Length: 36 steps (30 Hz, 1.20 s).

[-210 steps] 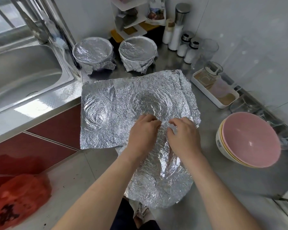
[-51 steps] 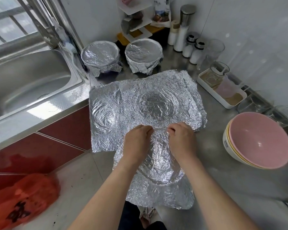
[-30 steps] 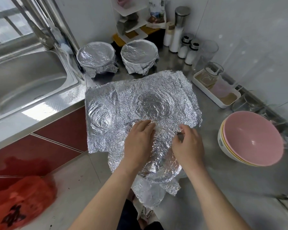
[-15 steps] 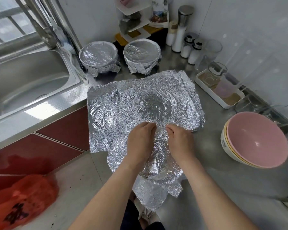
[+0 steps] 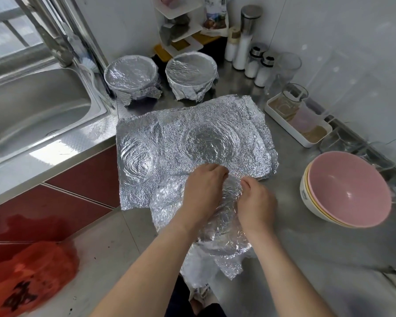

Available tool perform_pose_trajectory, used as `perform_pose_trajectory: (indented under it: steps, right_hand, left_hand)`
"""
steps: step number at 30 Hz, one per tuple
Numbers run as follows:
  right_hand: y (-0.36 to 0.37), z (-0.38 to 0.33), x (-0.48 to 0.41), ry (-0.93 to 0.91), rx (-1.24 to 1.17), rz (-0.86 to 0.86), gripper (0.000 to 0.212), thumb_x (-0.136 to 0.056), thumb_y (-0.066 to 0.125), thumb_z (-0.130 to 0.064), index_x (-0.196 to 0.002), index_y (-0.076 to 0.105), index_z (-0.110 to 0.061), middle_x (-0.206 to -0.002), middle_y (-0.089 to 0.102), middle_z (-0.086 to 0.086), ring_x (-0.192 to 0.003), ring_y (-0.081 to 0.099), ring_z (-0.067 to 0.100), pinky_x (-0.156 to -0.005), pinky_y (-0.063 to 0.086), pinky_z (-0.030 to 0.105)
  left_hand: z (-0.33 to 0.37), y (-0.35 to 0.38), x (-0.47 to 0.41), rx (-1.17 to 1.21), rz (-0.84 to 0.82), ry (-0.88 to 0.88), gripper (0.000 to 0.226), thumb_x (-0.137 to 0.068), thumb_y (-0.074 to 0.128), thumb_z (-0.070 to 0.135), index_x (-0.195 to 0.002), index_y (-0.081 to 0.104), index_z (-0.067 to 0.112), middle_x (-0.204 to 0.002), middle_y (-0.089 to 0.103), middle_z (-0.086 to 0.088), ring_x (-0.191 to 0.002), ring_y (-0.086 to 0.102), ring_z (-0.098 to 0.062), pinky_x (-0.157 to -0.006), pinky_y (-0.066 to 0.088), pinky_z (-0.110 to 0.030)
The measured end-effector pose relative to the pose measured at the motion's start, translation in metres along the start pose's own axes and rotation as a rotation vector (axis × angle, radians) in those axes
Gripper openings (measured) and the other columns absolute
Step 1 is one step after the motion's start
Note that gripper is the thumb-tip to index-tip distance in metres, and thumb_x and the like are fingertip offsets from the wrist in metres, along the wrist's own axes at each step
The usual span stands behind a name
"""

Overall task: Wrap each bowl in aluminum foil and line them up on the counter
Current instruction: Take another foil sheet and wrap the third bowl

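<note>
You're gripping the crumpled foil piece (image 5: 224,227) at the counter's (image 5: 306,243) near edge with both hands. Left hand (image 5: 204,191) and right hand (image 5: 256,203) are curling fingers into its far rim, with the fingertips hidden. Its lower part is hanging over the edge and its far part is overlapping the flat foil sheet (image 5: 192,133). Wrapped bowl 1 (image 5: 132,76) is sitting at the back beside the sink (image 5: 32,110), with wrapped bowl 2 (image 5: 191,72) just beside it. The stack of unwrapped bowls (image 5: 348,188) is sitting to your right, apart from the foil.
</note>
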State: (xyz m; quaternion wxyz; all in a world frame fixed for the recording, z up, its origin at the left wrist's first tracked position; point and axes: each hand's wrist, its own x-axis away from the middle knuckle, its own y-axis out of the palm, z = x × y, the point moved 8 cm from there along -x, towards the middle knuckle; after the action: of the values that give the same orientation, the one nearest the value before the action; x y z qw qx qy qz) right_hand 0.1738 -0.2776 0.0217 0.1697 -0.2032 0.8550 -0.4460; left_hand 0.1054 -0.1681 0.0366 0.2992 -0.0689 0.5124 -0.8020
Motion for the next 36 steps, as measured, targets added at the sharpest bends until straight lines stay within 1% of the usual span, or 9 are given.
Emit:
perform_pose_trajectory:
  steps: [3,6,9,13,16,20,25,30,36]
  right_hand:
    - [-0.006,0.014,0.006,0.113,-0.070,0.090,0.015,-0.092,0.057,-0.004,-0.097,0.071,-0.003,-0.081,0.071,0.020,-0.075,0.062,0.040,-0.060,0.033,0.035]
    - [0.002,0.027,0.011,0.190,-0.095,0.064,0.018,-0.094,0.053,-0.009,-0.098,0.070,-0.004,-0.084,0.070,0.017,-0.077,0.062,0.038,-0.061,0.025,0.031]
    - [0.002,0.029,0.013,0.211,-0.083,0.044,0.019,-0.094,0.052,-0.011,-0.100,0.070,-0.005,-0.086,0.070,0.015,-0.080,0.062,0.036,-0.063,0.028,0.031]
    - [-0.009,0.007,0.000,0.040,-0.087,0.061,0.022,-0.092,0.058,-0.009,-0.110,0.069,-0.002,-0.108,0.068,0.011,-0.100,0.060,0.028,-0.084,0.039,0.027]
    - [0.002,-0.014,-0.016,-0.147,-0.092,-0.062,0.020,-0.094,0.057,-0.010,-0.107,0.071,-0.003,-0.108,0.069,0.008,-0.101,0.062,0.025,-0.090,0.042,0.026]
    - [0.019,-0.028,-0.026,-0.239,-0.095,-0.205,0.019,-0.095,0.056,-0.013,-0.102,0.071,-0.004,-0.098,0.071,0.007,-0.091,0.062,0.022,-0.085,0.049,0.033]
    - [0.025,-0.025,-0.029,-0.192,-0.094,-0.216,0.020,-0.095,0.057,-0.012,-0.108,0.070,-0.007,-0.102,0.070,0.006,-0.094,0.061,0.022,-0.087,0.050,0.037]
    - [0.028,-0.024,-0.028,-0.157,-0.081,-0.232,0.014,-0.094,0.057,-0.011,-0.100,0.070,-0.008,-0.095,0.068,0.005,-0.090,0.059,0.022,-0.081,0.050,0.038]
    - [0.011,-0.013,-0.014,-0.104,-0.049,-0.137,0.008,-0.092,0.058,-0.009,-0.089,0.066,-0.012,-0.086,0.064,0.000,-0.082,0.054,0.020,-0.067,0.033,0.028]
  left_hand:
    - [-0.002,-0.010,0.002,0.025,0.104,-0.014,0.017,-0.089,0.068,0.013,-0.104,0.074,0.009,-0.101,0.072,-0.006,-0.091,0.064,-0.025,-0.071,0.050,-0.032]
    - [-0.019,-0.014,0.014,0.022,0.146,-0.110,0.017,-0.090,0.068,0.013,-0.105,0.075,0.009,-0.102,0.070,-0.005,-0.092,0.061,-0.026,-0.069,0.046,-0.030]
    - [-0.027,-0.010,0.021,0.002,0.136,-0.117,0.016,-0.091,0.068,0.013,-0.104,0.075,0.007,-0.100,0.071,-0.007,-0.089,0.062,-0.028,-0.069,0.047,-0.031]
    - [-0.029,-0.008,0.021,0.009,0.124,-0.119,0.016,-0.093,0.065,0.015,-0.104,0.074,0.008,-0.100,0.070,-0.006,-0.090,0.061,-0.028,-0.069,0.046,-0.030]
    - [-0.031,-0.008,0.019,0.033,0.130,-0.129,0.016,-0.094,0.064,0.017,-0.101,0.074,0.008,-0.098,0.069,-0.005,-0.087,0.061,-0.029,-0.066,0.050,-0.036]
    - [-0.032,-0.005,0.016,0.062,0.116,-0.124,0.018,-0.095,0.062,0.021,-0.101,0.074,0.008,-0.093,0.067,-0.005,-0.081,0.061,-0.028,-0.064,0.051,-0.036]
    - [-0.038,0.000,0.010,0.114,0.058,-0.199,0.020,-0.097,0.059,0.023,-0.102,0.074,0.011,-0.092,0.064,-0.003,-0.078,0.059,-0.024,-0.063,0.047,-0.034]
    - [-0.038,0.002,0.004,0.131,-0.010,-0.241,0.019,-0.098,0.056,0.022,-0.099,0.074,0.014,-0.093,0.063,0.000,-0.074,0.058,-0.019,-0.066,0.044,-0.032]
    - [-0.024,-0.001,0.001,0.143,-0.071,-0.136,0.016,-0.095,0.060,0.021,-0.102,0.074,0.015,-0.096,0.065,0.000,-0.080,0.062,-0.020,-0.070,0.049,-0.033]
